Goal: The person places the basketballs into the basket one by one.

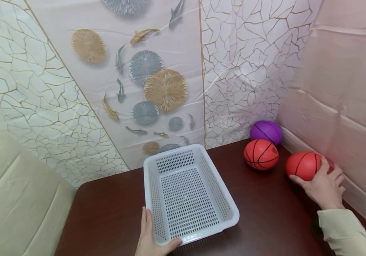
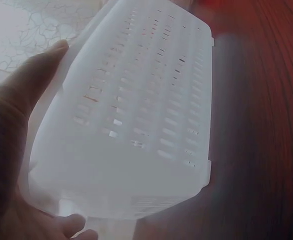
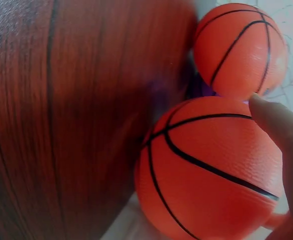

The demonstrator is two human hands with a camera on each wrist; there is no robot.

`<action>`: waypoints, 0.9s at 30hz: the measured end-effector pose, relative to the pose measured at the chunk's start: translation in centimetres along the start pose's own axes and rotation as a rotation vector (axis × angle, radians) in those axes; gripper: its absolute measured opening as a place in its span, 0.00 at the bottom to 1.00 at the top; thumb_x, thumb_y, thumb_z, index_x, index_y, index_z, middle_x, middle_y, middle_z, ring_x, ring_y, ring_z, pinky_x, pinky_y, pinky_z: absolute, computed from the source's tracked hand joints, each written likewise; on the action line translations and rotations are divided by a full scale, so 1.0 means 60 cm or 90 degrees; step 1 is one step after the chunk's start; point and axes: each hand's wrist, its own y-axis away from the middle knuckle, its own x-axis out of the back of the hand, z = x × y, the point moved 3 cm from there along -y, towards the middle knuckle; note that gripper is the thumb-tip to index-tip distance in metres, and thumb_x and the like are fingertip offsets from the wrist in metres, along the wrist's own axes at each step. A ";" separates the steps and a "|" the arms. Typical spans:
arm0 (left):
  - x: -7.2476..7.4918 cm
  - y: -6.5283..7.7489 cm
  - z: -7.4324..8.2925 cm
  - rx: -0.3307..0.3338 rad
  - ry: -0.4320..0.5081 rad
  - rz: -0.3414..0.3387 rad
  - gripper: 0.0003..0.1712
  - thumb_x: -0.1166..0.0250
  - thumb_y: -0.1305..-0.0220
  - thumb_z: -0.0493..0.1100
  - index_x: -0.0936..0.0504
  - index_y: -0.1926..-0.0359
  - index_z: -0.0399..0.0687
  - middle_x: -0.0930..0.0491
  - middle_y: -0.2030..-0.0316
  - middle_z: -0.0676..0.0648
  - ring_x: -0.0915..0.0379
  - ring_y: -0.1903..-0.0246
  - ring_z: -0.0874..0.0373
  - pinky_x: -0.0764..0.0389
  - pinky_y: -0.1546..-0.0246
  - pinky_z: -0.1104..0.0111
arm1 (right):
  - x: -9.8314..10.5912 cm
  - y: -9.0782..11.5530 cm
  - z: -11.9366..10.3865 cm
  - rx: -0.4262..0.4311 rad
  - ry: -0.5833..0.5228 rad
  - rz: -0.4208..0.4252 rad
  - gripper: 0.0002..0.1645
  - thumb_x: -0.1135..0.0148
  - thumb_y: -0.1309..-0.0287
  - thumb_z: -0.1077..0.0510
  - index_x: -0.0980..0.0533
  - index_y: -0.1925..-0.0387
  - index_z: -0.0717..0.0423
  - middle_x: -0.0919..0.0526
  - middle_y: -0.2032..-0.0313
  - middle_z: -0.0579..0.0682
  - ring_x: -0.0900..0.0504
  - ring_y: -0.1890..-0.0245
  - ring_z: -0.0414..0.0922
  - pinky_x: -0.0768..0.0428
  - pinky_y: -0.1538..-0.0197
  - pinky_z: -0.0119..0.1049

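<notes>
A white plastic basket (image 1: 187,199) with slotted walls sits on the dark table, nothing inside it. My left hand (image 1: 151,236) grips its near-left corner, thumb over the near rim and fingers along the outer left side; the basket wall (image 2: 136,115) fills the left wrist view. At the right, my right hand (image 1: 325,186) holds a red toy basketball (image 1: 303,165) with black lines, thumb on the near side and fingers over its right. This ball (image 3: 211,170) looks large in the right wrist view. Beyond it lies another red basketball (image 1: 261,154), in front of a purple ball (image 1: 266,132).
The dark wooden table (image 1: 106,213) meets a patterned cloth wall (image 1: 167,53) at the back and a pinkish cloth wall (image 1: 346,89) at the right. A pale padded surface (image 1: 13,192) stands on the left. Something dark green (image 1: 317,225) shows beside my right sleeve.
</notes>
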 end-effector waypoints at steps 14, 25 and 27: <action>-0.005 -0.008 0.002 0.017 0.026 -0.023 0.80 0.22 0.64 0.67 0.62 0.24 0.36 0.68 0.25 0.36 0.56 0.31 0.29 0.38 0.42 0.38 | 0.022 0.022 -0.025 0.010 -0.070 0.107 0.66 0.24 0.60 0.40 0.51 0.30 0.67 0.46 0.44 0.81 0.48 0.44 0.74 0.47 0.48 0.66; 0.005 -0.002 -0.006 0.027 0.025 -0.022 0.80 0.22 0.63 0.66 0.62 0.25 0.34 0.68 0.25 0.35 0.59 0.30 0.32 0.40 0.39 0.40 | 0.028 0.059 -0.258 0.301 -0.234 0.131 0.62 0.17 0.68 0.52 0.40 0.29 0.51 0.34 0.40 0.63 0.39 0.41 0.60 0.37 0.49 0.60; 0.004 -0.002 -0.005 0.028 0.026 -0.025 0.79 0.22 0.63 0.66 0.62 0.25 0.35 0.69 0.25 0.34 0.59 0.30 0.31 0.40 0.40 0.39 | 0.012 0.065 -0.316 0.391 -0.230 0.073 0.62 0.17 0.67 0.49 0.40 0.29 0.51 0.33 0.39 0.60 0.37 0.41 0.58 0.33 0.49 0.60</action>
